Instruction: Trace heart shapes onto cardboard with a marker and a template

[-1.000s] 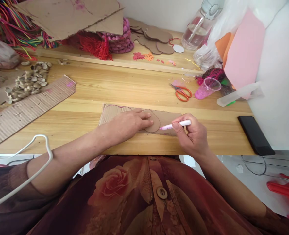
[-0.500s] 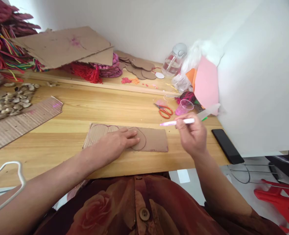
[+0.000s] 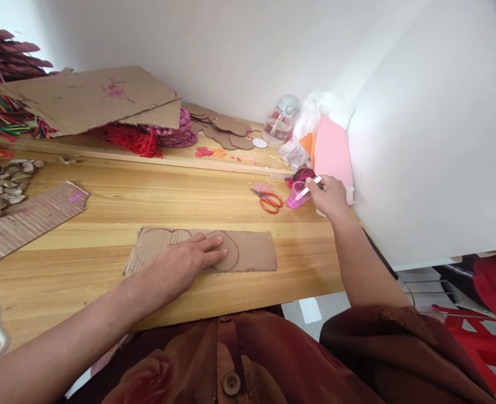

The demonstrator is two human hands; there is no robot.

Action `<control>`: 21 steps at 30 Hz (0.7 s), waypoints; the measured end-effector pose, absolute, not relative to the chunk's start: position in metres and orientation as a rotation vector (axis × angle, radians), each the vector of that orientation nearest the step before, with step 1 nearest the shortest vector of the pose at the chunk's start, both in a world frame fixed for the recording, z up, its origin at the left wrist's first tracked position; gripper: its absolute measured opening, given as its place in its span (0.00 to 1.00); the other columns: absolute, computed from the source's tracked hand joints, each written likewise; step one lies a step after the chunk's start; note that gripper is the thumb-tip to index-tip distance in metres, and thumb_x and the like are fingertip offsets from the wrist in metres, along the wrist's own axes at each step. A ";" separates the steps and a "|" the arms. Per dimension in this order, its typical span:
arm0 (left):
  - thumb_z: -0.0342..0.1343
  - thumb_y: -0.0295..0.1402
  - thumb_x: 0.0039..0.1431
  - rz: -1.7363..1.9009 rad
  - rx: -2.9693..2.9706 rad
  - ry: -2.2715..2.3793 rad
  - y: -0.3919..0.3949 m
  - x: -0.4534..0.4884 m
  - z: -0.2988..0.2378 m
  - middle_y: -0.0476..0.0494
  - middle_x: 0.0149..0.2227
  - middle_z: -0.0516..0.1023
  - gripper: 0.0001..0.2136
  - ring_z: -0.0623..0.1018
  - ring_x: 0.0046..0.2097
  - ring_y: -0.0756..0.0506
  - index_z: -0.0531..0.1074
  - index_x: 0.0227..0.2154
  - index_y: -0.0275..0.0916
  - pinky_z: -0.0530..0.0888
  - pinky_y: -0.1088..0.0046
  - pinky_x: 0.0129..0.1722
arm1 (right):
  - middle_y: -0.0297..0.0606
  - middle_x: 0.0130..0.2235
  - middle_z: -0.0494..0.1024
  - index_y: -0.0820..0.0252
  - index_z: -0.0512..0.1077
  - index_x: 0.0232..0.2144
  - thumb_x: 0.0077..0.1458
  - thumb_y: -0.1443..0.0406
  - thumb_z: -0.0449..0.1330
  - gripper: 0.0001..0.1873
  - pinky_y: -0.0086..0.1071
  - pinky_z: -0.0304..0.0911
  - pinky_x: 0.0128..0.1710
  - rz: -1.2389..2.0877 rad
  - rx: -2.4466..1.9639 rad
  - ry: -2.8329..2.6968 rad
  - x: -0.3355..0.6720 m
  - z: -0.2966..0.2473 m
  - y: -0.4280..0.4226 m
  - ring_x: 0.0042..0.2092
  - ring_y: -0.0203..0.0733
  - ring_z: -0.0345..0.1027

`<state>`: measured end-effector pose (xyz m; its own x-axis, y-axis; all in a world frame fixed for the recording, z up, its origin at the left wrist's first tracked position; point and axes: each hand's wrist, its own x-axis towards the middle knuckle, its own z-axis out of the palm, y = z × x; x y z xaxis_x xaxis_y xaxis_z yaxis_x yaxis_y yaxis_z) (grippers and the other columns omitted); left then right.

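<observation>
My left hand point(image 3: 189, 257) lies flat, fingers spread, on a strip of brown cardboard point(image 3: 254, 250) near the front edge of the wooden table point(image 3: 147, 196). A round outline is drawn on the strip beside my fingertips. My right hand point(image 3: 330, 196) is stretched out to the far right and holds a pink-and-white marker point(image 3: 307, 189). The marker's tip is at the rim of a small pink plastic cup point(image 3: 295, 196). Orange-handled scissors point(image 3: 267, 199) lie just left of the cup.
Corrugated cardboard point(image 3: 24, 221) and a heap of shells point(image 3: 1, 188) sit at the left. Large cardboard sheets point(image 3: 92, 98), red tassels, cardboard discs point(image 3: 226, 130), a clear bottle point(image 3: 278, 120) and pink and orange sheets point(image 3: 330, 148) line the back. A white wall stands at the right.
My right hand lifted the marker off the cardboard strip and carried it right and away to the pink cup. My left hand stayed on the strip. The camera turned upward.
</observation>
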<state>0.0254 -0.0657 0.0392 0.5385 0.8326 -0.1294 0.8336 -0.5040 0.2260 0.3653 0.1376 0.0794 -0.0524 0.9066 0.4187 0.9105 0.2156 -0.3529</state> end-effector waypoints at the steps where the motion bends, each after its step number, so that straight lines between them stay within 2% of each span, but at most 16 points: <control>1: 0.44 0.13 0.61 0.000 2.525 1.393 -0.066 0.025 0.039 0.43 0.68 0.70 0.32 0.73 0.67 0.41 0.74 0.62 0.45 0.73 0.62 0.65 | 0.40 0.24 0.74 0.53 0.69 0.21 0.58 0.53 0.58 0.17 0.39 0.58 0.35 0.004 -1.676 -1.953 0.366 0.075 0.137 0.31 0.47 0.65; 6: 0.43 0.13 0.62 0.099 2.560 1.399 -0.068 0.024 0.039 0.45 0.67 0.72 0.31 0.75 0.65 0.42 0.76 0.60 0.46 0.75 0.63 0.63 | 0.38 0.24 0.75 0.54 0.70 0.24 0.59 0.53 0.58 0.16 0.38 0.59 0.33 0.018 -1.612 -1.998 0.373 0.055 0.125 0.29 0.45 0.65; 10: 0.45 0.15 0.63 0.107 2.571 1.396 -0.068 0.023 0.037 0.46 0.66 0.73 0.29 0.76 0.64 0.41 0.76 0.59 0.48 0.77 0.63 0.61 | 0.45 0.36 0.82 0.55 0.74 0.30 0.60 0.55 0.57 0.13 0.44 0.66 0.44 -0.042 -1.464 -2.006 0.377 0.041 0.111 0.39 0.51 0.72; 14: 0.46 0.14 0.62 0.129 2.566 1.391 -0.067 0.023 0.036 0.45 0.66 0.73 0.30 0.76 0.64 0.41 0.76 0.59 0.48 0.77 0.64 0.61 | 0.48 0.47 0.82 0.55 0.75 0.34 0.63 0.54 0.56 0.14 0.50 0.66 0.56 -0.092 -1.316 -2.015 0.378 0.029 0.094 0.51 0.54 0.73; 21: 0.45 0.14 0.63 0.157 2.548 1.392 -0.068 0.024 0.037 0.44 0.65 0.75 0.29 0.76 0.64 0.41 0.77 0.59 0.46 0.76 0.63 0.62 | 0.51 0.53 0.79 0.56 0.77 0.39 0.66 0.55 0.57 0.13 0.52 0.65 0.61 -0.132 -1.230 -2.015 0.385 0.014 0.078 0.58 0.54 0.71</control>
